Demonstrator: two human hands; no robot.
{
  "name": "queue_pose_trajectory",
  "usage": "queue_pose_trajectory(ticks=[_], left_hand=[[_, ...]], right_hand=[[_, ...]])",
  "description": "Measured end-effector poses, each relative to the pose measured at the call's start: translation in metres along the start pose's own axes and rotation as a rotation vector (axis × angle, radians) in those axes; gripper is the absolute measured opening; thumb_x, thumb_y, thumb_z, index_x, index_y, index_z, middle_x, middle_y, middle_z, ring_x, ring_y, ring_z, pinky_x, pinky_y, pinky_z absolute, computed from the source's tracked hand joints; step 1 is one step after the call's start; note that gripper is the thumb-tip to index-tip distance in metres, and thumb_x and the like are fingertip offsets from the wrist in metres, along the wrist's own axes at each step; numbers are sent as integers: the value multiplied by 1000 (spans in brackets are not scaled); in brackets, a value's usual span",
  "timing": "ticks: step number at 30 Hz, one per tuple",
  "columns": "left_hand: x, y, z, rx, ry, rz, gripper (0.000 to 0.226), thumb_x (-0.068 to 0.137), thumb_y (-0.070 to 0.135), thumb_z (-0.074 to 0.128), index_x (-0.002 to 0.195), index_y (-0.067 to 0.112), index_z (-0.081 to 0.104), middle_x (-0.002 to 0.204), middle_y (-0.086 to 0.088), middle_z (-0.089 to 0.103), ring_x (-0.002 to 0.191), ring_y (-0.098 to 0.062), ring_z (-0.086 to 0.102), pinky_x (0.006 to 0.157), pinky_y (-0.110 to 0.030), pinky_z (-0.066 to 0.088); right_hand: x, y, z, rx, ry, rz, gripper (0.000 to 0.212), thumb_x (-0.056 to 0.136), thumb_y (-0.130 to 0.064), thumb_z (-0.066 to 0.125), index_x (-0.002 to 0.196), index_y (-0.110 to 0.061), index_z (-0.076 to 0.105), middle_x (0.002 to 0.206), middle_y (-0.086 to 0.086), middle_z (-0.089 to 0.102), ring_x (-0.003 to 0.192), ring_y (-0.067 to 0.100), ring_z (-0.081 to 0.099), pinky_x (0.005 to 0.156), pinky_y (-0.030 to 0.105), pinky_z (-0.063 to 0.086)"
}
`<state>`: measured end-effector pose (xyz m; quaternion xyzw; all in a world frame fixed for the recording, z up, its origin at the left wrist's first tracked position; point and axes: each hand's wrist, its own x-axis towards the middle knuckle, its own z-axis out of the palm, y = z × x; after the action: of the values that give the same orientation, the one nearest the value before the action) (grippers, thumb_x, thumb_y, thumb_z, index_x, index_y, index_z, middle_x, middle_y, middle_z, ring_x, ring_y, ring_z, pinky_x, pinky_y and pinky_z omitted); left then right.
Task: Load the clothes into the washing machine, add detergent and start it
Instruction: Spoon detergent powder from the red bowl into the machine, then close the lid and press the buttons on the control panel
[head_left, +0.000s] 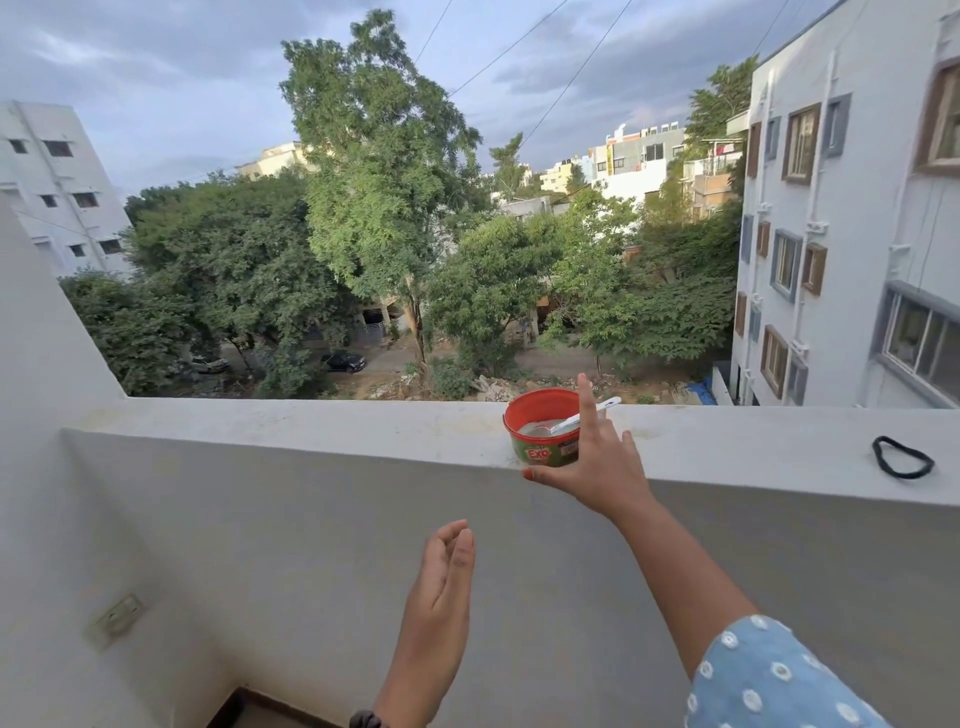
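Outdoors, on a balcony. Parapet wall (311, 519), white plaster, spans the lower half of the frame; its flat top ledge runs left to right at mid-height. Beyond it: trees (374, 234) at centre, white apartment blocks (841, 234) at the right and upper left edges, grey sky, overhead wires.

Right arm enters from the lower right corner, blue sleeve (769, 675) with white dots at the elbow, forearm bare and stretched up and left toward the ledge. Right hand (597, 457) is spread wide at the detergent tub (543, 428): thumb runs under the tub's lower front edge, index finger stands straight up past the right side of the rim, remaining fingers are hidden behind the hand. Contact at thumb and palm side looks real; whether the fingers actually curl round the tub I cannot tell.

Left hand (441, 587) is raised at lower centre, well below the ledge, edge-on to the camera, fingers straight and together, pointing up, holding nothing. Dark band at its wrist, bottom edge of frame.

Detergent tub: red rim, green label, lid off, stands on the ledge right of centre, near the inner edge. White scoop (602, 408) lies in it, handle sticking out over the right rim.

Black hair tie (903, 457) lies on the ledge far right, well apart from the tub.

Wall socket (117, 618) on the left side wall, lower left.
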<state>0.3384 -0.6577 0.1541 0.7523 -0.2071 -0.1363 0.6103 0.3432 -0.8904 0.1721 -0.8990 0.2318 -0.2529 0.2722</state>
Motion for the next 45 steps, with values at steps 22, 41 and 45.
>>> queue_pose_trajectory(ticks=[22, 41, 45], left_hand=[[-27, -103, -32, 682, 248, 30, 84, 84, 77, 8, 152, 31, -9, 160, 12, -20, 142, -4, -28, 116, -39, -16], [-168, -270, -116, 1345, 274, -251, 78, 96, 65, 18, 155, 15, 9, 163, -5, 1, 151, -22, -3, 116, -49, -3], [-187, -275, -129, 1339, 308, -344, 77, 97, 65, 15, 154, 14, 12, 162, -6, 3, 151, -22, -5, 116, -49, -2]], right_hand=[[-148, -2, 111, -209, 66, -226, 87, 89, -72, 29, 156, -25, -2, 163, 9, -11, 150, 28, -12, 116, 55, -4], [-265, 22, 243, -431, -565, -492, 83, 90, -74, 15, 149, -16, 27, 157, 13, 28, 147, 31, 14, 110, 60, 16], [-276, -6, 253, -407, -621, -581, 82, 91, -73, 19, 150, -17, 28, 156, 13, 33, 143, 32, 24, 109, 59, 17]])
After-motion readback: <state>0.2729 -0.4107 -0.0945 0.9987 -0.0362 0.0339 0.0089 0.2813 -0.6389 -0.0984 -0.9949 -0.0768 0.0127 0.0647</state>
